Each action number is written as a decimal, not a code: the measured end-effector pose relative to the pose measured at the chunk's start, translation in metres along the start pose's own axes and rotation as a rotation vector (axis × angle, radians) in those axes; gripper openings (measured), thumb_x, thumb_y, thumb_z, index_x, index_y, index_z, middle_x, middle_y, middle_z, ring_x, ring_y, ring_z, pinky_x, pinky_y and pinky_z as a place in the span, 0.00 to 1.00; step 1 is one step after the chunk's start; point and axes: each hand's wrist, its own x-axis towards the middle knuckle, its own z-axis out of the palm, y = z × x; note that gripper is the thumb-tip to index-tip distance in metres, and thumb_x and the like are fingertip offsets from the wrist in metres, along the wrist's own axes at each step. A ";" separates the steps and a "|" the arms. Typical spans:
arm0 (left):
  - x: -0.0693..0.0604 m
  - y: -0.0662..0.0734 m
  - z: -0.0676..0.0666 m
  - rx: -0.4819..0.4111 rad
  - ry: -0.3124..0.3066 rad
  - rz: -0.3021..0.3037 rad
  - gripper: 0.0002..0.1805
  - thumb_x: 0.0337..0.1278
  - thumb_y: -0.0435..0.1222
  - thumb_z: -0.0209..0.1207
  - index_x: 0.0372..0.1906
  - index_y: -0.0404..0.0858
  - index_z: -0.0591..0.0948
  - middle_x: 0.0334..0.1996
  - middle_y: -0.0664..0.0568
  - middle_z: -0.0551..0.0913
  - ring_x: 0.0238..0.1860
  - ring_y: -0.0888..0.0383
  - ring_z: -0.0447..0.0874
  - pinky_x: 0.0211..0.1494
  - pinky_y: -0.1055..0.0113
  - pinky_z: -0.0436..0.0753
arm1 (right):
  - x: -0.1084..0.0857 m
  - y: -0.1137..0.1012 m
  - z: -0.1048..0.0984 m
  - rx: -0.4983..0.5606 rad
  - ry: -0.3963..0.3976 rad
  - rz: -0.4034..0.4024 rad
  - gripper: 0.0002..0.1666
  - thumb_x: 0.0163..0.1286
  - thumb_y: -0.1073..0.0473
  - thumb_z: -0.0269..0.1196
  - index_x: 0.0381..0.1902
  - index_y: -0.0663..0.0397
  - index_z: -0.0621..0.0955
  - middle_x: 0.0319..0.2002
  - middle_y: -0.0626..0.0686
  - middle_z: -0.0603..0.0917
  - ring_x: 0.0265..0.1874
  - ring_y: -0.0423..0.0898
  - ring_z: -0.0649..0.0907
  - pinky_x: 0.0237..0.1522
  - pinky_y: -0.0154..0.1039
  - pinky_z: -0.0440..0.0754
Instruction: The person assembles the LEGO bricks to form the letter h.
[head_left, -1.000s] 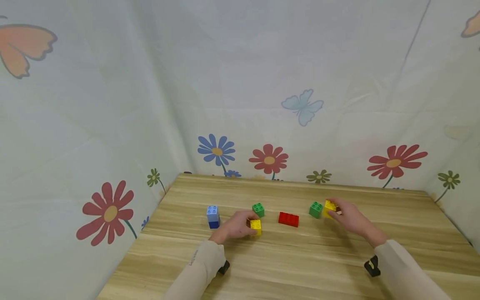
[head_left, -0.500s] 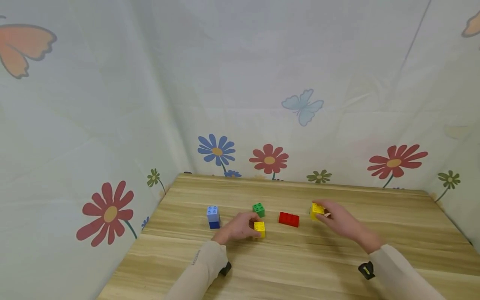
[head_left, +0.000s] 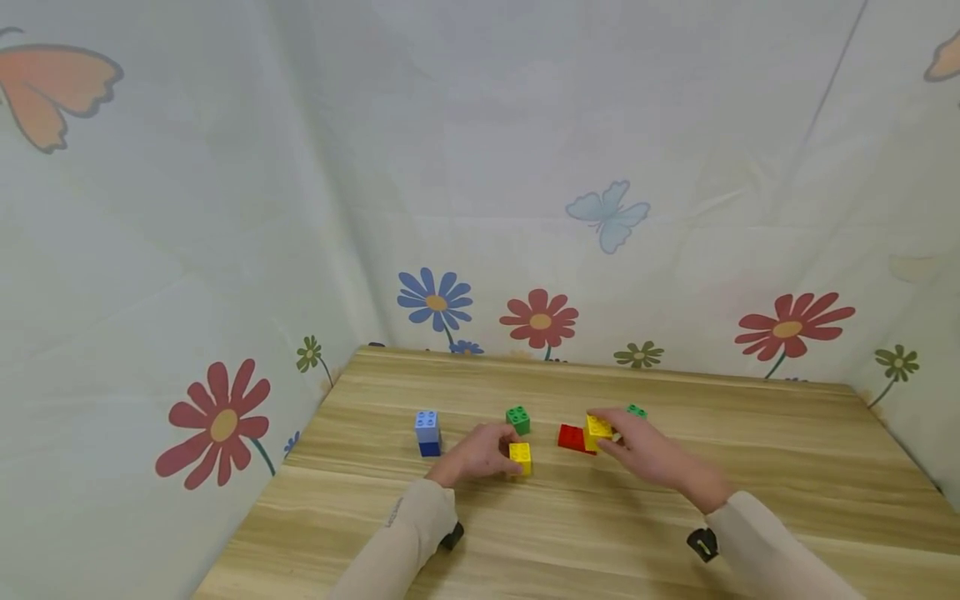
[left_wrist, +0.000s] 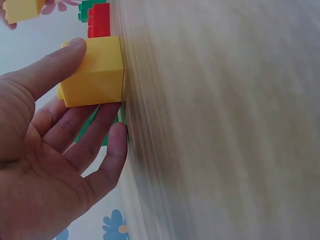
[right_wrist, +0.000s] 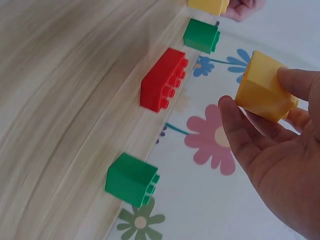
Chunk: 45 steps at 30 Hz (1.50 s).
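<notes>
yellow cube-like studded plastic brick (head_left: 597, 433), pinched by the right hand (head_left: 637, 442) above the wood-grain table (head_left: 585, 542), partly masking the oblong red plastic brick (head_left: 570, 437) in head view; matching yellow plastic brick (head_left: 520, 460) gripped by the left hand (head_left: 480, 452) at table level. sound carrying calls for steady side-wall pressure, with studs free. walls appear smooth and plain.

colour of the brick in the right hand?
Yellow: the brick in the right hand shows best in the right wrist view.
</notes>
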 end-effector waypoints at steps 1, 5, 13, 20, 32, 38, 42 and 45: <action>0.000 0.000 0.000 0.003 0.002 0.003 0.15 0.48 0.40 0.70 0.40 0.45 0.79 0.33 0.61 0.78 0.34 0.60 0.75 0.42 0.68 0.76 | 0.001 -0.002 0.002 0.003 -0.006 0.011 0.28 0.71 0.58 0.57 0.66 0.61 0.66 0.59 0.58 0.72 0.48 0.48 0.76 0.49 0.46 0.77; 0.001 -0.001 0.000 0.003 0.002 0.022 0.15 0.47 0.40 0.71 0.40 0.44 0.79 0.33 0.61 0.79 0.34 0.60 0.75 0.42 0.69 0.76 | 0.006 -0.012 0.011 0.019 -0.017 0.056 0.29 0.71 0.56 0.58 0.65 0.59 0.65 0.59 0.55 0.72 0.49 0.47 0.76 0.52 0.47 0.76; 0.002 -0.002 0.000 -0.002 -0.007 0.025 0.14 0.48 0.40 0.70 0.40 0.45 0.80 0.34 0.61 0.79 0.35 0.61 0.76 0.43 0.68 0.77 | 0.016 -0.029 0.025 0.037 -0.022 0.031 0.26 0.69 0.56 0.60 0.62 0.57 0.68 0.55 0.52 0.75 0.49 0.46 0.76 0.54 0.48 0.75; 0.002 -0.002 0.001 -0.045 -0.015 0.013 0.13 0.49 0.39 0.70 0.40 0.45 0.80 0.36 0.61 0.79 0.37 0.62 0.77 0.43 0.67 0.78 | 0.026 -0.030 0.041 0.059 -0.004 -0.026 0.24 0.69 0.59 0.60 0.60 0.58 0.70 0.55 0.54 0.76 0.46 0.45 0.77 0.52 0.46 0.76; 0.000 -0.001 0.000 -0.043 -0.005 0.021 0.14 0.48 0.38 0.70 0.40 0.45 0.79 0.39 0.59 0.80 0.36 0.61 0.76 0.42 0.69 0.78 | 0.039 -0.028 0.062 0.125 -0.027 -0.016 0.23 0.70 0.61 0.59 0.60 0.57 0.70 0.54 0.53 0.76 0.49 0.45 0.78 0.51 0.43 0.77; -0.001 -0.001 0.000 -0.029 -0.005 0.011 0.15 0.47 0.38 0.70 0.42 0.45 0.80 0.41 0.58 0.79 0.37 0.61 0.76 0.45 0.67 0.78 | 0.043 -0.029 0.066 0.105 -0.021 -0.002 0.24 0.69 0.59 0.60 0.60 0.55 0.71 0.54 0.52 0.77 0.46 0.45 0.78 0.48 0.41 0.79; 0.000 -0.002 0.000 -0.004 -0.008 0.029 0.17 0.46 0.37 0.71 0.43 0.44 0.80 0.42 0.56 0.79 0.37 0.61 0.75 0.45 0.67 0.77 | 0.045 -0.029 0.068 0.107 -0.016 -0.004 0.24 0.68 0.58 0.60 0.60 0.55 0.71 0.54 0.52 0.77 0.45 0.45 0.78 0.47 0.41 0.79; 0.001 -0.002 0.001 -0.005 -0.013 0.039 0.19 0.45 0.36 0.71 0.45 0.42 0.79 0.43 0.55 0.79 0.36 0.62 0.77 0.43 0.68 0.78 | 0.046 -0.029 0.070 0.111 -0.014 -0.008 0.24 0.68 0.58 0.60 0.60 0.55 0.70 0.55 0.52 0.76 0.45 0.46 0.78 0.47 0.41 0.79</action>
